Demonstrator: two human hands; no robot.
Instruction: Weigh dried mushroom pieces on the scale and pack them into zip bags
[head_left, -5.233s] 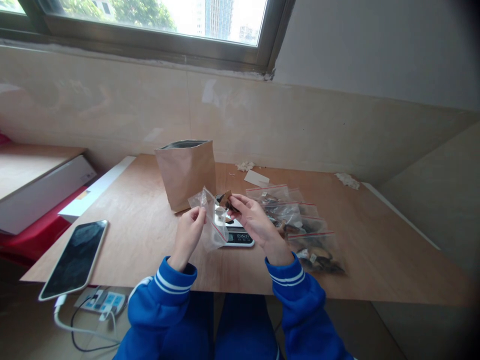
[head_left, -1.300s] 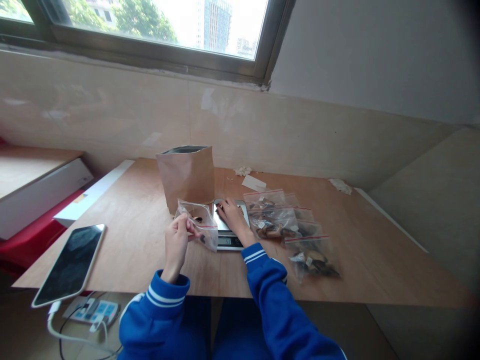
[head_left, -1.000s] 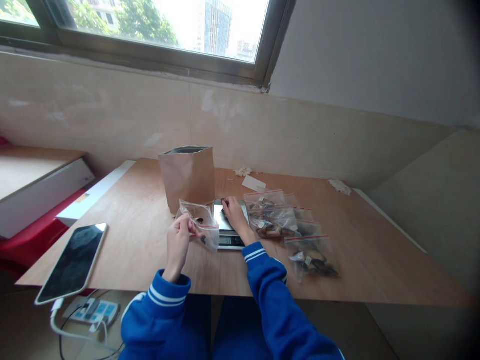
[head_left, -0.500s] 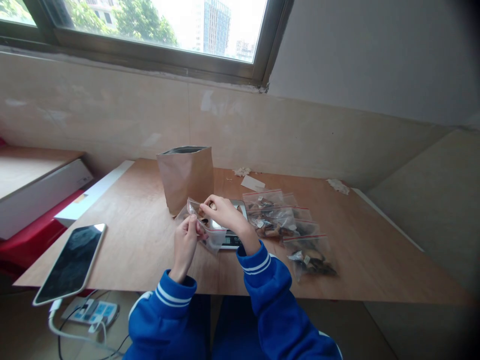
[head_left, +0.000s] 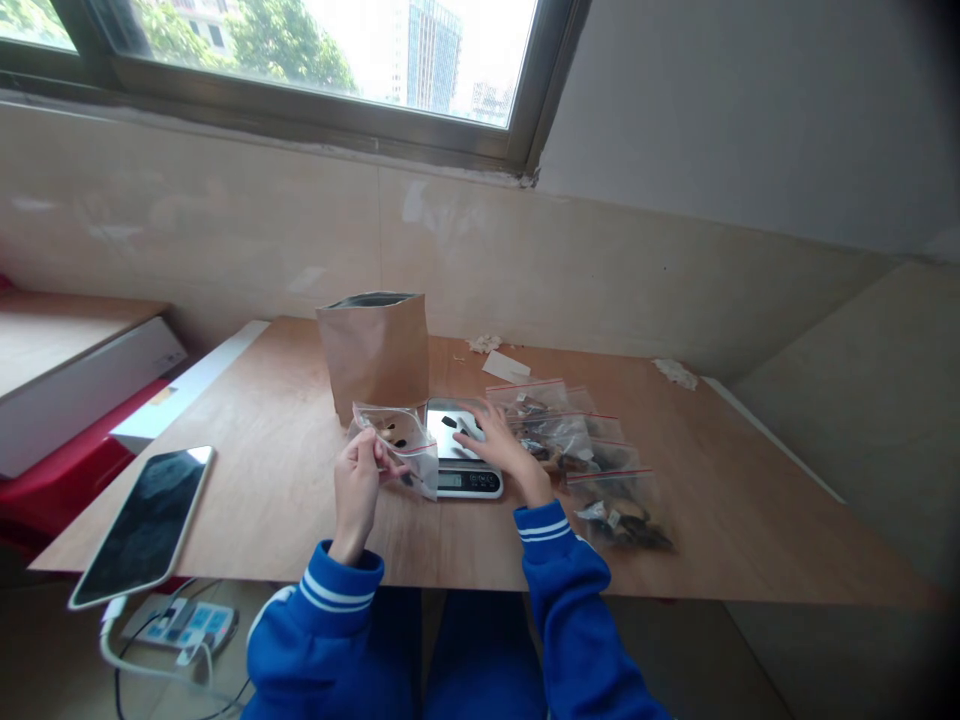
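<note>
My left hand (head_left: 357,492) is closed on the edge of a clear zip bag (head_left: 421,462), whose mouth gapes. Brown and dark dried pieces (head_left: 391,436) show inside it. To its right stands a small digital scale (head_left: 448,480) with a silver plate and a lit display. Small dark pieces (head_left: 448,421) lie on that plate. Over the plate's right side, my right hand (head_left: 504,448) has its fingers spread; they partly hide what lies under them, and I see nothing held. A brown paper pouch (head_left: 375,350) stands upright with its top open behind the bag.
Several filled zip bags (head_left: 559,435) overlap right of the scale, with another zip bag (head_left: 622,515) nearer me. A white card (head_left: 506,367) and crumpled scraps (head_left: 484,344) lie at the back. A tablet (head_left: 142,525) with a plugged cable overhangs the front left edge; a power strip (head_left: 184,625) sits below.
My right hand has left the bag's mouth and moved right, over the scale, with its fingers opening. The bag in my left hand has shifted slightly left, uncovering the scale's plate and display.
</note>
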